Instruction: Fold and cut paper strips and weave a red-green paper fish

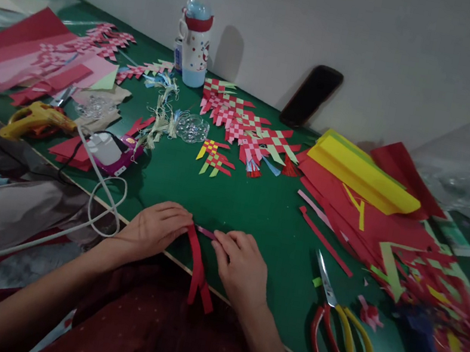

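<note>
My left hand point(156, 230) is closed, pinching red paper strips point(196, 260) whose two loose ends hang down over the table's front edge. Thumb and forefinger of my right hand point(243, 268) are pressed together on a thin purplish piece point(207, 232). It reaches across to the red strips at my left fingertips; whether it is a paper strip or a small tool is too blurred to tell. Beyond my hands lies a small woven paper fish point(215, 159) in red, yellow and green. Larger woven paper fish point(248, 127) with tassels lie behind it.
Scissors point(338, 328) with red and yellow handles lie at right, near stacked red paper point(331, 199) and yellow paper point(363, 171). Paper scraps point(458, 300) heap up far right. At left are a yellow glue gun point(40, 120) and a white cable point(101, 183). A bottle point(196, 51) and phone point(311, 95) stand behind.
</note>
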`<state>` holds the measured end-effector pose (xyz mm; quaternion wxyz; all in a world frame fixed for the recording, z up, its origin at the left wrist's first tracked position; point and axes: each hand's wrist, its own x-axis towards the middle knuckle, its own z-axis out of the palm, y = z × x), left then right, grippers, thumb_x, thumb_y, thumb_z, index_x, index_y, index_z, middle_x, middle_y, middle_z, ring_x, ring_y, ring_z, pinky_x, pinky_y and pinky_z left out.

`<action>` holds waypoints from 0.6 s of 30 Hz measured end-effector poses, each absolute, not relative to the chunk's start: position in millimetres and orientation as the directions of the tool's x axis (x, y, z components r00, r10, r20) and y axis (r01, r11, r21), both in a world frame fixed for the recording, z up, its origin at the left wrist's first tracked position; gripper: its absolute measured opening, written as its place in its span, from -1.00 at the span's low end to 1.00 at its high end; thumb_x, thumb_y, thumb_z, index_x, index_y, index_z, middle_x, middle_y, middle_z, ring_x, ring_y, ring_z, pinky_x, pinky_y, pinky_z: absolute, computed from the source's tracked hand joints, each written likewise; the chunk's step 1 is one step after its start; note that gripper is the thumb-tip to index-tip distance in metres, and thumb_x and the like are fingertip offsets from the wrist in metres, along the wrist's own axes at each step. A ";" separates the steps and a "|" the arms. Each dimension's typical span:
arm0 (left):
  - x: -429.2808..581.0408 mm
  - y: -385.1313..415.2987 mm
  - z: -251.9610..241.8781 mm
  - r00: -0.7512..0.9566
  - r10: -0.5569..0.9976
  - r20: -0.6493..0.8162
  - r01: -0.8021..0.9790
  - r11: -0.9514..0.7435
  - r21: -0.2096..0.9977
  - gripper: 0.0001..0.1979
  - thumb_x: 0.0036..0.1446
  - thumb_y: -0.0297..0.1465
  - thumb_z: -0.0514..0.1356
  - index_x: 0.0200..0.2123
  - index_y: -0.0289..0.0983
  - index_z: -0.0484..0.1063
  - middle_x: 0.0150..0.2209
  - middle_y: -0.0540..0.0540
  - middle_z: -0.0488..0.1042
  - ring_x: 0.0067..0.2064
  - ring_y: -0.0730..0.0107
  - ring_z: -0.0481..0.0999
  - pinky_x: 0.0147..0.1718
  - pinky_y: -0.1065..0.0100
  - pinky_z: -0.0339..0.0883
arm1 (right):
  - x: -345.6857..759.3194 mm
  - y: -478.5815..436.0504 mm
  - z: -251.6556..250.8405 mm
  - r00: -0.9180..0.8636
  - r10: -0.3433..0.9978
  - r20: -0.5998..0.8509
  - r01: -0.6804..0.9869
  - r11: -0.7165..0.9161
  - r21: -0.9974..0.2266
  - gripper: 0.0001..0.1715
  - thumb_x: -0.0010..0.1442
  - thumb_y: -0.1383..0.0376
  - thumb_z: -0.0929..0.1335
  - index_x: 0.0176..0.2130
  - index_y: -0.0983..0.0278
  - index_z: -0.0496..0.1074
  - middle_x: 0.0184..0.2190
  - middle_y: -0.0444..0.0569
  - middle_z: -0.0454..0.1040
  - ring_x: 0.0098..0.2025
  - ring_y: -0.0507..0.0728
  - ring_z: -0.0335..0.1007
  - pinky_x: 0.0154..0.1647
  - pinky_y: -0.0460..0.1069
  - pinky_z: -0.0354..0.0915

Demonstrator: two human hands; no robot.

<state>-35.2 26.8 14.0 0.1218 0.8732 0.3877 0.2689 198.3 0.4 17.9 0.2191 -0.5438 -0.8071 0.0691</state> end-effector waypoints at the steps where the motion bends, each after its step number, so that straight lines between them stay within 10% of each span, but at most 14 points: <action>1: -36.4 24.8 13.3 0.574 0.723 0.384 0.609 -0.691 0.390 -0.78 0.30 -0.42 0.08 -0.08 -0.27 0.47 -0.07 -0.13 0.55 0.01 0.32 0.48 0.02 0.24 0.41 | 197.6 0.7 17.8 -0.311 0.908 0.280 0.850 0.398 -0.345 -0.78 0.30 0.26 0.30 -0.13 0.20 0.52 -0.32 -0.05 0.48 -0.27 0.10 0.32 -0.23 -0.03 0.24; 6: -42.9 13.5 9.5 0.619 0.701 0.355 0.668 -0.707 0.232 -0.74 0.24 -0.38 0.17 0.00 -0.18 0.47 0.06 -0.12 0.48 0.23 0.09 0.30 0.21 -0.07 0.16 | 195.9 0.0 17.7 -0.309 0.912 0.270 0.861 0.389 -0.329 -0.77 0.30 0.26 0.30 -0.12 0.19 0.52 -0.32 -0.04 0.48 -0.27 0.10 0.32 -0.23 -0.02 0.23; 18: -48.3 9.3 4.5 0.674 0.671 0.309 0.658 -0.735 0.163 -0.67 0.28 -0.39 0.09 0.10 -0.17 0.40 0.17 -0.20 0.38 0.26 0.13 0.28 0.19 0.01 0.22 | 187.8 3.9 18.7 -0.321 0.907 0.271 0.871 0.395 -0.291 -0.74 0.31 0.26 0.28 -0.10 0.19 0.53 -0.29 0.00 0.48 -0.24 0.11 0.34 -0.25 -0.02 0.25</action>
